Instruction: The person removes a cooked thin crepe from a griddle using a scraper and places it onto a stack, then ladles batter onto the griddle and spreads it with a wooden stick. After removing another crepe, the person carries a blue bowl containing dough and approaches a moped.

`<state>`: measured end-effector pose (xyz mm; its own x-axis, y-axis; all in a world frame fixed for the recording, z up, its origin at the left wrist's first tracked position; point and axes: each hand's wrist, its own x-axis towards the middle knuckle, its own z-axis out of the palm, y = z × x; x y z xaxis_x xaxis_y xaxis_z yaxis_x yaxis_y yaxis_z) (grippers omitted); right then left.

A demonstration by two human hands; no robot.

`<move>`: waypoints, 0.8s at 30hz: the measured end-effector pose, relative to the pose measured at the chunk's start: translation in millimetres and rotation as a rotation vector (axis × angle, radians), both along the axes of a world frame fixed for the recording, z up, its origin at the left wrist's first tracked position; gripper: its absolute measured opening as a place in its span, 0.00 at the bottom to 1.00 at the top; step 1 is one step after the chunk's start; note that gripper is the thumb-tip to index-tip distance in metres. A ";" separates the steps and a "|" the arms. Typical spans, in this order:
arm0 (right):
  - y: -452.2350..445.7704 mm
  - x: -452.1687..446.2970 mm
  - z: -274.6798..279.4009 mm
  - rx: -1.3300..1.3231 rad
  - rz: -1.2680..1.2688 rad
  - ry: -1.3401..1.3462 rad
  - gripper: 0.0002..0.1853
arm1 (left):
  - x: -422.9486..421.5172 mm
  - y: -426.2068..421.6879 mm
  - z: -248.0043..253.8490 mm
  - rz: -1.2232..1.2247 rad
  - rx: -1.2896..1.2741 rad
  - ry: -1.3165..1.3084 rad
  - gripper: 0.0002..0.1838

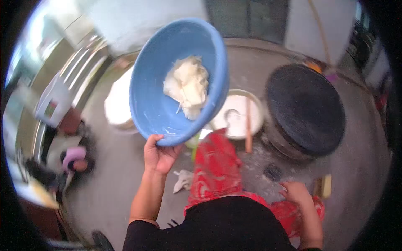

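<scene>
My left hand grips the lower rim of a large blue basin, its thumb over the edge. The basin is raised and tilted, its inside facing me. A crumpled heap of pale, thin sheets lies in it. Behind the basin's right side, a round pan of white material stands on the floor, with a wooden stick across its rim. My right hand is low on the right, near my red-clad knee, fingers partly curled; whether it holds anything is not clear.
A big round black griddle on a drum-like base stands to the right. Left of the basin is a white-topped round container. A white cloth lies on the floor. Farther left are a white bucket and blurred clutter.
</scene>
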<state>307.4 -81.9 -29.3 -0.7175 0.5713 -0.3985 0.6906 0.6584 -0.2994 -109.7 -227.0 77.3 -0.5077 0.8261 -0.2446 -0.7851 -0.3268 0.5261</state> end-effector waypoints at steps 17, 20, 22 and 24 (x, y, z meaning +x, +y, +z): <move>3.6 60.9 -121.2 -0.402 -0.247 0.159 0.18 | 95.1 305.7 -90.2 0.060 -0.115 -0.276 0.32; 45.7 18.4 -81.4 -0.716 -0.244 0.080 0.21 | 102.4 322.6 -95.3 0.097 -0.125 -0.269 0.34; 42.0 7.9 -74.0 -0.993 -0.220 0.111 0.23 | 111.8 324.6 -97.4 0.118 -0.205 -0.232 0.33; 36.0 -3.5 -62.4 -1.064 -0.207 0.086 0.24 | 110.0 312.5 -108.9 0.159 -0.341 -0.082 0.38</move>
